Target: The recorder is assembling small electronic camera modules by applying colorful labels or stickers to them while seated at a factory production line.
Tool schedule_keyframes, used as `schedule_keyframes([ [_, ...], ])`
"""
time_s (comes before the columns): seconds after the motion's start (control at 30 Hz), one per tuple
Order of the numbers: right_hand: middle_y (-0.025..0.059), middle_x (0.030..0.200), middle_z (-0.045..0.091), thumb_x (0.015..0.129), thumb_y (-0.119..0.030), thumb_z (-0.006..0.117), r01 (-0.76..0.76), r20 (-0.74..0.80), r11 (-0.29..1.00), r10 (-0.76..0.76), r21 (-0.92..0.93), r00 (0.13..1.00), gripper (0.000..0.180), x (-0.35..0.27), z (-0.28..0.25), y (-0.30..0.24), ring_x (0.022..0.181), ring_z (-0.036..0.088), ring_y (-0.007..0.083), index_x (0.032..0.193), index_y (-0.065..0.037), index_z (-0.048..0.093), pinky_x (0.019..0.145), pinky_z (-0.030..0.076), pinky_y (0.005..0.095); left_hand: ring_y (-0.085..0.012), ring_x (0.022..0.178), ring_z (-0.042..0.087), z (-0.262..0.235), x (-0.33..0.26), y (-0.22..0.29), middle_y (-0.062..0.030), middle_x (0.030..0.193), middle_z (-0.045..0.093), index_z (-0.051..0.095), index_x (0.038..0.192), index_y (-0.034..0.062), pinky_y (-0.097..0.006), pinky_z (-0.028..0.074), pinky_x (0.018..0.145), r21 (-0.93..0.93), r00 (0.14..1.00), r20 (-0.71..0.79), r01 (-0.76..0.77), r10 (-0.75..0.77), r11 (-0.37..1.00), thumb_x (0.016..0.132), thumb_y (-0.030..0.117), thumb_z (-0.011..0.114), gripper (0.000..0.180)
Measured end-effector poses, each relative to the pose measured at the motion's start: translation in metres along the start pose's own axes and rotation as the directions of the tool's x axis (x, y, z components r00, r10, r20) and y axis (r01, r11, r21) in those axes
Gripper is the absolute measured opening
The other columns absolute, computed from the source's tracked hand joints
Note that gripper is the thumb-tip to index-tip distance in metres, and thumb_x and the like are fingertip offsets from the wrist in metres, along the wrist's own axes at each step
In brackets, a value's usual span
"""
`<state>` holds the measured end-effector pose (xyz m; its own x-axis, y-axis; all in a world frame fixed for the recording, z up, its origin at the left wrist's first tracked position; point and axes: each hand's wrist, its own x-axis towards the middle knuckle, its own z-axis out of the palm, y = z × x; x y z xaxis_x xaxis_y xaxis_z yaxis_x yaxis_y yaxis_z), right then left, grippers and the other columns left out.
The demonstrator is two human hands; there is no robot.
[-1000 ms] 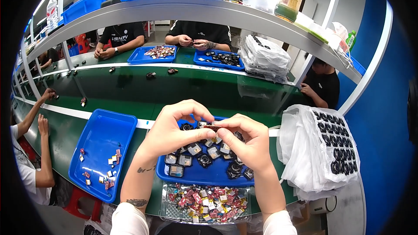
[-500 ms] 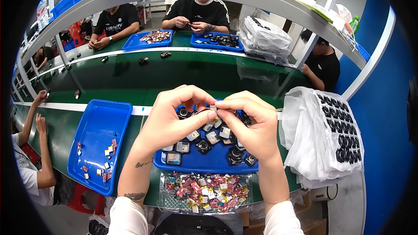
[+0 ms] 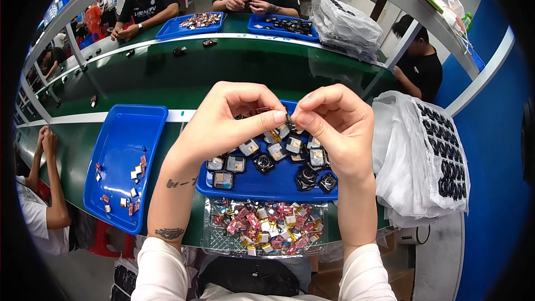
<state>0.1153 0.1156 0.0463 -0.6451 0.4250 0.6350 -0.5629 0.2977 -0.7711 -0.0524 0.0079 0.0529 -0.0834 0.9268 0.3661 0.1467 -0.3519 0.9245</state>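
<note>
Both hands meet fingertip to fingertip above a blue tray [image 3: 251, 189]. My left hand [image 3: 234, 117] is closed in a pinch on a small red circuit board [image 3: 261, 111], which shows partly behind the fingers. My right hand [image 3: 337, 125] also pinches, its thumb and forefinger at a tiny dark piece [image 3: 288, 122] between the two hands; what exactly it grips is too small to make out. Square watch cases [image 3: 236, 164] with black rims, several showing grey insides, lie in the tray underneath, partly hidden by the hands.
A clear plastic tray [image 3: 209, 238] heaped with red circuit boards and small batteries stands nearest me. Left is another blue tray [image 3: 114, 150] with a few boards; right, stacked white trays [image 3: 390, 173] of black parts. A green belt [image 3: 167, 78] runs beyond; co-workers sit around.
My hands appear higher in the picture and their fingertips have parted slightly, with the red board now showing. The view has tilted, shifting the trays upward. A co-worker's hands at left have come together.
</note>
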Motion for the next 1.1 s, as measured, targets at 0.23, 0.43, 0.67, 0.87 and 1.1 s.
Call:
schedule_keyframes([
  [0.23,0.0072,0.093,0.067,0.088,0.0,0.066,-0.044,-0.104,0.985,0.027,-0.165,0.994,0.011,0.0,0.009,-0.003,0.084,0.064,0.0105,0.098,0.004,0.064,0.075,0.051,0.0232,-0.0051,0.072,0.055,0.0,0.003,-0.006,-0.0001,0.077,0.062,0.066,0.083,-0.0003,-0.02,0.044,0.065,-0.042,0.993,-0.103,-0.066,0.061,0.997,0.086,0.01,0.067,0.011],
  [0.43,0.0047,0.082,0.067,0.09,-0.007,0.065,-0.055,-0.121,0.956,0.02,-0.289,0.992,0.01,-0.003,0.006,0.002,0.076,0.063,0.0083,0.092,0.003,0.066,0.069,0.05,0.0215,-0.0047,0.07,0.055,0.004,0.004,-0.01,0.0001,0.076,0.062,0.066,0.083,-0.0003,-0.02,0.045,0.065,0.051,0.981,-0.169,-0.085,0.092,0.995,0.086,0.009,0.067,0.01],
  [0.67,-0.0008,0.076,0.059,0.094,-0.012,0.063,-0.086,-0.047,0.976,0.078,-0.202,0.996,0.015,-0.002,0.005,0.004,0.07,0.053,0.0043,0.088,0.001,0.061,0.064,0.042,0.0187,-0.0058,0.068,0.054,0.002,0.003,-0.007,-0.001,0.074,0.061,0.065,0.082,-0.0004,-0.021,0.043,0.062,-0.109,0.999,-0.015,-0.046,0.045,0.993,0.084,0.01,0.068,0.011],
  [0.87,0.0023,0.072,0.059,0.089,-0.007,0.063,-0.176,0.051,0.886,0.218,-0.43,0.975,0.009,-0.002,0.007,0.014,0.067,0.054,0.0079,0.083,-0.001,0.061,0.062,0.043,0.022,-0.0088,0.061,0.047,-0.008,-0.009,0.015,-0.0048,0.068,0.055,0.059,0.075,0.0008,-0.022,0.037,0.055,-0.22,0.979,-0.035,-0.204,0.201,0.954,0.082,0.017,0.065,0.018],
  [1.1,0.0153,0.09,0.066,0.08,-0.004,0.063,0.109,0.329,0.363,0.627,-0.925,0.706,0.01,-0.006,0.035,0.057,0.087,0.063,0.0288,0.09,-0.002,0.064,0.075,0.05,0.04,-0.0066,0.066,0.051,-0.022,-0.016,0.016,-0.002,0.073,0.058,0.062,0.081,0.0005,-0.021,0.04,0.059,-0.125,0.974,-0.144,-0.194,0.176,0.973,0.084,0.014,0.066,0.014],
])
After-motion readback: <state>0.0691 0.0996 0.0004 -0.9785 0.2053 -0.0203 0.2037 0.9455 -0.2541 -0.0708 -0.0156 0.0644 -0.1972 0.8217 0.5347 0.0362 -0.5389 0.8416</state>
